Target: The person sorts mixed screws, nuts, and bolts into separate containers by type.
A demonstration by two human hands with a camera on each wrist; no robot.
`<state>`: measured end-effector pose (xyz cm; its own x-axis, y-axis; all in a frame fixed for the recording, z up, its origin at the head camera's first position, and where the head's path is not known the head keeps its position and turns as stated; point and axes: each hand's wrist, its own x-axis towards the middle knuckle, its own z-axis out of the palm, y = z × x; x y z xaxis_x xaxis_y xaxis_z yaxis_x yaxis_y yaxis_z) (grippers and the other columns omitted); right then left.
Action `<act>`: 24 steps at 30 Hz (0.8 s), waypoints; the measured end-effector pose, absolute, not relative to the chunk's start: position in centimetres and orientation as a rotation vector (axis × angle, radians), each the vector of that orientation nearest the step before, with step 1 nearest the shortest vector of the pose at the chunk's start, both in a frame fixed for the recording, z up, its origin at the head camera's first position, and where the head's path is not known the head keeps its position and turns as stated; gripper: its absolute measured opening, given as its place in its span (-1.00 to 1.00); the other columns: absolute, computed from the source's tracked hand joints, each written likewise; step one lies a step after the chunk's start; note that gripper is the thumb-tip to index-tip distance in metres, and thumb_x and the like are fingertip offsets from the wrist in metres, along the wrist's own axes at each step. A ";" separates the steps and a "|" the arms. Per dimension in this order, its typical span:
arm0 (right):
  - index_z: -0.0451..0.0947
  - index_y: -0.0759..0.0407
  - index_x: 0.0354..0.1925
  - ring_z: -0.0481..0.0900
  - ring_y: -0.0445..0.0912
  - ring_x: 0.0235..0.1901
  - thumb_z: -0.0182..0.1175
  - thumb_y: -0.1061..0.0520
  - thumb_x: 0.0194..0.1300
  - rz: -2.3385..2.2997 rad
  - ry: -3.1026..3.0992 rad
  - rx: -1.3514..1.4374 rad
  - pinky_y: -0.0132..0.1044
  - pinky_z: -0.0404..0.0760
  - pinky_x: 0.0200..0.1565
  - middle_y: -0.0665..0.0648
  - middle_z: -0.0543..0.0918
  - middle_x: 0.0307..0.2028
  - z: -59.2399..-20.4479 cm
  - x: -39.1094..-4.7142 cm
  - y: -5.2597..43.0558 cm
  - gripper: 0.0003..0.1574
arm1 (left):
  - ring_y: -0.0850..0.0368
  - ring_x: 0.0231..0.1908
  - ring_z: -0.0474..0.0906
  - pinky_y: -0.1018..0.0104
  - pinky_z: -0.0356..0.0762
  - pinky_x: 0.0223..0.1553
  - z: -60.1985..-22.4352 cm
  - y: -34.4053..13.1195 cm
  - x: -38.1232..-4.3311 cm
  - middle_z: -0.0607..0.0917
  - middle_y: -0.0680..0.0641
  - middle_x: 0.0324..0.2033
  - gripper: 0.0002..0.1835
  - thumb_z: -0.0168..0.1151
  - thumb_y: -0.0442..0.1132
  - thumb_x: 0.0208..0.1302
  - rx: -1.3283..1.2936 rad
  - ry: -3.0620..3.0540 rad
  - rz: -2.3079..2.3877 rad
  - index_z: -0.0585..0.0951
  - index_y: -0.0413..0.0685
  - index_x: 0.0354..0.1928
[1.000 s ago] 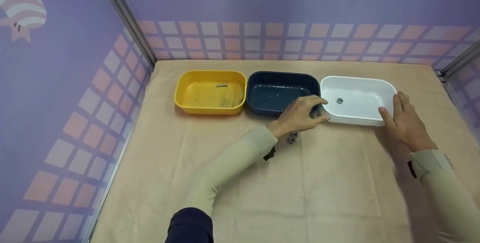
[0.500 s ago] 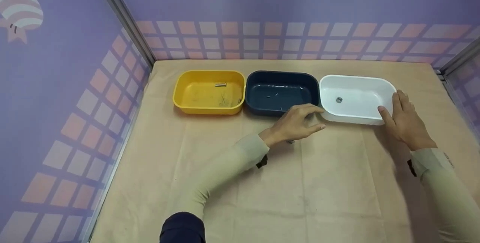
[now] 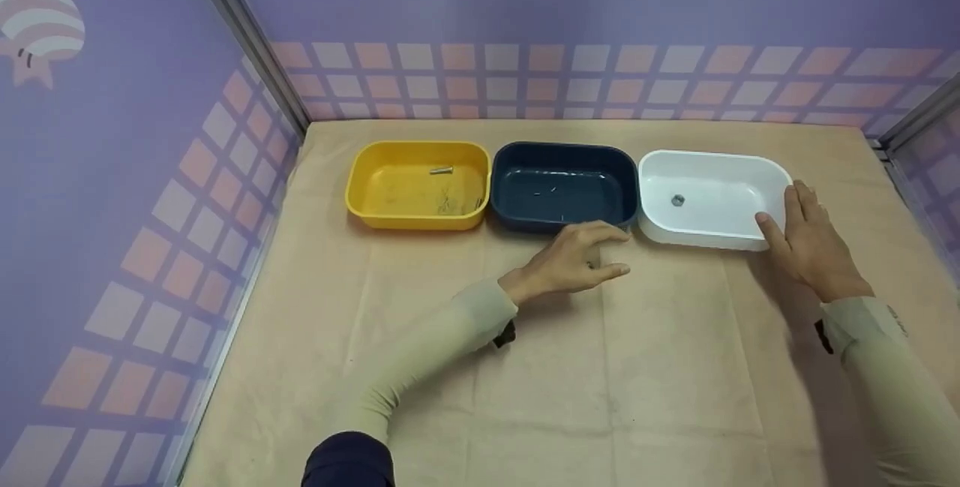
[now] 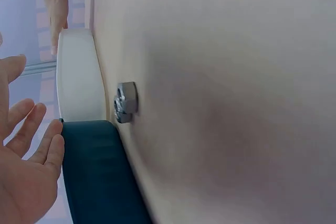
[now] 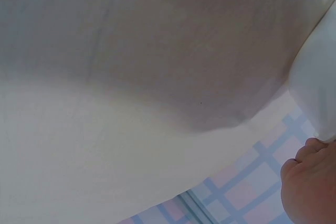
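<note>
My left hand [image 3: 566,262] hovers in front of the dark blue bin [image 3: 564,223], thumb and fingers parted with nothing between them. Below it, metal nuts [image 4: 126,100] sit on the cloth close to the bins, mostly hidden by the hand in the head view. My right hand [image 3: 814,251] rests against the right end of the white bin [image 3: 712,233], fingers straight along the outside and thumb by the front rim. A single nut [image 3: 678,200] lies inside that bin. A few thin small pieces [image 3: 553,189] lie in the blue bin.
A yellow bin [image 3: 416,222] stands left of the blue one, holding a bolt [image 3: 442,170] and several thin metal pieces [image 3: 448,205]. The three bins form a row near the back wall [image 3: 525,7]. A side wall [image 3: 112,209] bounds the cloth-covered table [image 3: 540,397] at left.
My left hand has drawn back from the white bin's left end, leftward and toward me, over the loose nuts. The right hand has stayed in place at the white bin.
</note>
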<state>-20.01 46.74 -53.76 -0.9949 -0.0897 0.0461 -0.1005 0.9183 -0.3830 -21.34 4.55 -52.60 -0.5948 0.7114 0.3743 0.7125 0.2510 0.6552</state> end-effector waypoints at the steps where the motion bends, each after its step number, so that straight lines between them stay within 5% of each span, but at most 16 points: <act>1: -0.39 0.52 0.65 -0.32 0.52 0.64 -0.31 -0.32 0.72 0.614 -3.049 0.154 0.40 -0.27 0.62 0.59 -0.30 0.65 -53.8 -20.0 46.7 0.12 | 0.07 0.24 0.66 0.40 0.51 0.37 -52.7 4.3 -21.3 0.74 -0.14 0.21 -0.51 0.47 -0.11 0.41 -1.417 -2.483 -1.306 0.67 -0.23 0.26; 8: -0.37 0.51 0.66 -0.30 0.55 0.63 -0.31 -0.33 0.72 0.602 -3.036 0.143 0.52 -0.17 0.55 0.59 -0.28 0.66 -53.8 -19.9 46.6 0.12 | 0.02 0.21 0.66 0.31 0.54 0.37 -53.7 2.6 -21.2 0.74 -0.13 0.20 -0.50 0.49 -0.11 0.39 -1.403 -2.552 -1.352 0.68 -0.25 0.25; 19: -0.39 0.51 0.65 -0.34 0.53 0.64 -0.31 -0.32 0.72 0.632 -3.041 0.160 0.40 -0.29 0.62 0.60 -0.30 0.65 -53.6 -20.0 46.6 0.12 | -0.06 0.11 0.67 0.15 0.61 0.28 -55.1 0.6 -20.6 0.75 -0.16 0.10 -0.52 0.52 -0.17 0.36 -1.396 -2.651 -1.358 0.68 -0.27 0.21; 24: -0.41 0.50 0.66 -0.34 0.53 0.64 -0.30 -0.31 0.72 0.655 -3.045 0.153 0.43 -0.26 0.60 0.58 -0.33 0.66 -53.6 -19.8 46.6 0.11 | 0.00 0.12 0.69 0.29 0.58 0.29 -55.5 0.4 -20.3 0.76 -0.15 0.06 -0.58 0.53 -0.19 0.35 -1.382 -2.681 -1.358 0.70 -0.24 0.15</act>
